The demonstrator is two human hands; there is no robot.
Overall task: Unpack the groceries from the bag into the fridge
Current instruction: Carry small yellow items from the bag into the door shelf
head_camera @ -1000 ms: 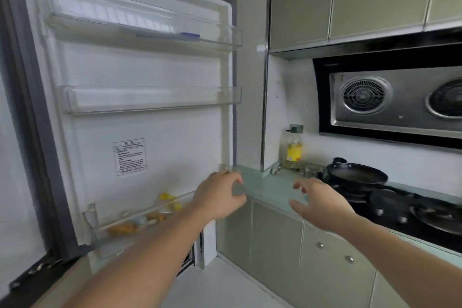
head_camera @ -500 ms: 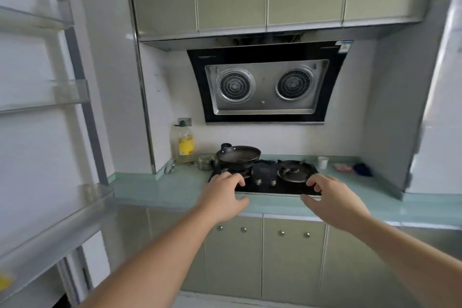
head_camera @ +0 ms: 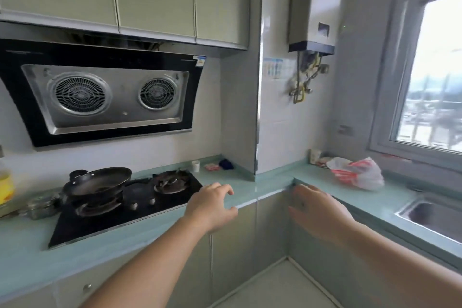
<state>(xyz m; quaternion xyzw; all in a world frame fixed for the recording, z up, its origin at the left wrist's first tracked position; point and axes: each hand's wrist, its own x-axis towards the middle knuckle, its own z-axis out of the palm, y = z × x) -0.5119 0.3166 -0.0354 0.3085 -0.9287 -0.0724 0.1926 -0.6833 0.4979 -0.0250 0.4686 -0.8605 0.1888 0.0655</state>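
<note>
The fridge is no longer seen; the view has been swung right to the bag point(head_camera: 356, 174), which is laid on the counter point(head_camera: 275, 184) beneath the window point(head_camera: 435, 75). The left hand point(head_camera: 212, 204) and right hand point(head_camera: 318, 212) are held out short of the bag, fingers loosely apart, nothing gripped. Another item is probably to be fetched.

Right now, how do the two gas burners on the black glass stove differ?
The left gas burner carries a dark round frying pan; the right gas burner stands bare, its grate fully visible. The left burner sits nearer the yellow oil bottle; the right burner sits nearer the person's left hand. Both are set in the same black glass stove, with knobs between them, and no flame shows on either.
</note>
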